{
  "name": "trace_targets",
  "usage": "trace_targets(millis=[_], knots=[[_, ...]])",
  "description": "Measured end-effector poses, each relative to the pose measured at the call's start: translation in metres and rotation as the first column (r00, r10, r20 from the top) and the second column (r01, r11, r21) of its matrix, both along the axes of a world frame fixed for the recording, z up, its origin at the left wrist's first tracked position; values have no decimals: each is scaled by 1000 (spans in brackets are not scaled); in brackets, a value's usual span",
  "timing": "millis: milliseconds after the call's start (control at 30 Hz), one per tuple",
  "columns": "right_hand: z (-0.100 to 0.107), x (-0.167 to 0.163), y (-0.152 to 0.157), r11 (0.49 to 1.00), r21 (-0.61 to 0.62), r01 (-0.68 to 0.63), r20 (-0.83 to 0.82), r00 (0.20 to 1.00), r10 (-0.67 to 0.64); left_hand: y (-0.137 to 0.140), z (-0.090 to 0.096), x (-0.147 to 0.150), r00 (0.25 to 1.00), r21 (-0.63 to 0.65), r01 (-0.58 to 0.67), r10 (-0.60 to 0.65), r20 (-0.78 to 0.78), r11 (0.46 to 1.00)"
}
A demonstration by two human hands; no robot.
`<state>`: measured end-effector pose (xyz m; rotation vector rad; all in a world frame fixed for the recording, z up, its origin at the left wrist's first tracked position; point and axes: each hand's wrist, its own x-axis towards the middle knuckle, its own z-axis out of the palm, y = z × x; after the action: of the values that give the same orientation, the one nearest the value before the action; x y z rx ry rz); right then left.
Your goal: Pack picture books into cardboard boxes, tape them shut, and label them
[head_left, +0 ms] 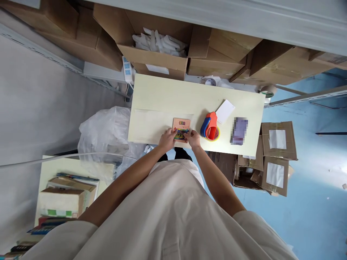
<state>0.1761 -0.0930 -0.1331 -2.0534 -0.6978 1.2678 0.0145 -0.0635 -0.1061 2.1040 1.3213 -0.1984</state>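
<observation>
Booklet (182,122), count one: lies flat at the near edge of the desk (162,91), about mid-frame. Lettered end points to top of frame, away from the wearer; pictured end toward the wearer. Long axis runs up and down the frame, turned very slightly clockwise.

Two hands on it. Left hand (167,140): partly closed, fingers curled at the booklet's left edge. Right hand (193,139): partly closed, gripping the right edge, fingertips over the cover. Both have hold of it; the undersides of the hands cannot be seen.

Right of the hands on the desk: one red-and-blue tape dispenser (211,121); one white card (225,111), tilted, just beside its upper right; one purple item (240,130), pixelated, nearer the desk's right end.

Upper centre: one open box (154,56) of white pieces, count unclear. Upper left of desk: one power strip (127,70). Right of frame: several cartons (282,141), two with full white labels showing.
</observation>
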Motion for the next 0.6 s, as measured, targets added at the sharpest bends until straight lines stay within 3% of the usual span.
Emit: trace_targets(millis=[200,367,467,600], knots=[[19,11,1,997,6,-74,95,993,73,-9,-10,11,951,-73,-179,192,243,981],[47,23,-7,995,47,-91,179,980,81,-18,4,43,788,-260,-237,342,512,936],[60,16,-7,983,106,-152,47,988,148,-16,14,46,667,-412,-244,460,586,878],[64,-8,-1,951,185,-248,-142,951,276,-7,16,21,564,-475,-350,586,581,808]])
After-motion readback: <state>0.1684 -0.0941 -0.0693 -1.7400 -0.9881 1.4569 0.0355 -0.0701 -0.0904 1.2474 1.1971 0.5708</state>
